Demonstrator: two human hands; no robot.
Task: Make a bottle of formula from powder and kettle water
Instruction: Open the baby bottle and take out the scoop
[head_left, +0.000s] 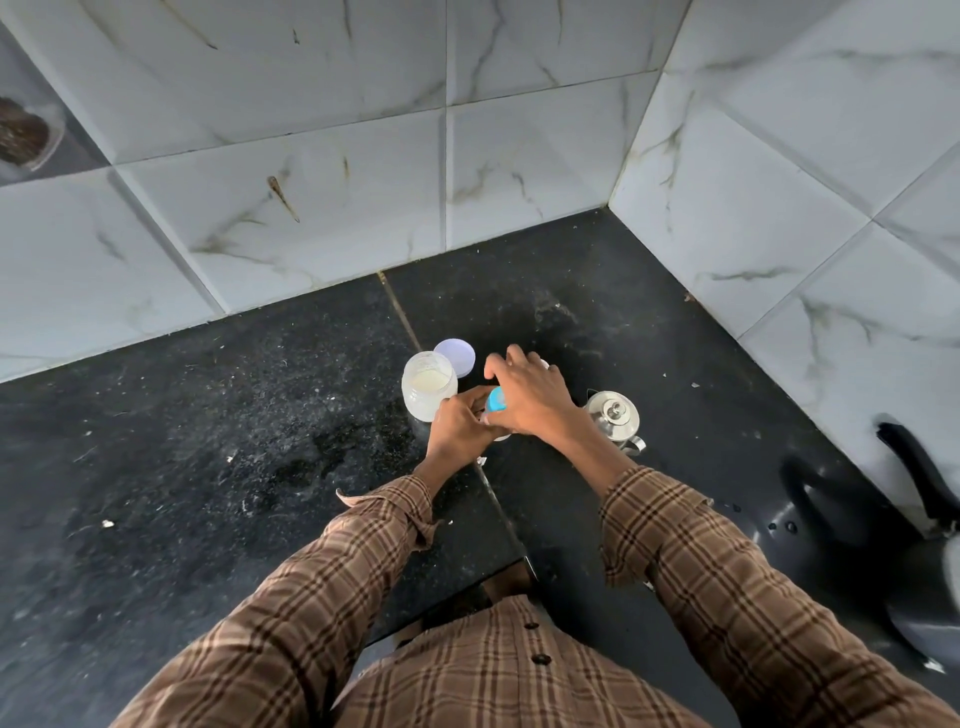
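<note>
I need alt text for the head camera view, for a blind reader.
Both hands, left hand and right hand, hold a blue-capped bottle on a dark counter. Left: an open jar of powder. Right: a steel kettle.

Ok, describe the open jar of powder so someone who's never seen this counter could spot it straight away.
Start at the corner where the two marble-tiled walls meet the black counter and come toward the person's hands. Just beyond the left hand stands the jar, clear and upright, with pale powder inside. Its lid lies flat behind it, and unlike the shiny steel kettle on the right, it is see-through and open.
</note>
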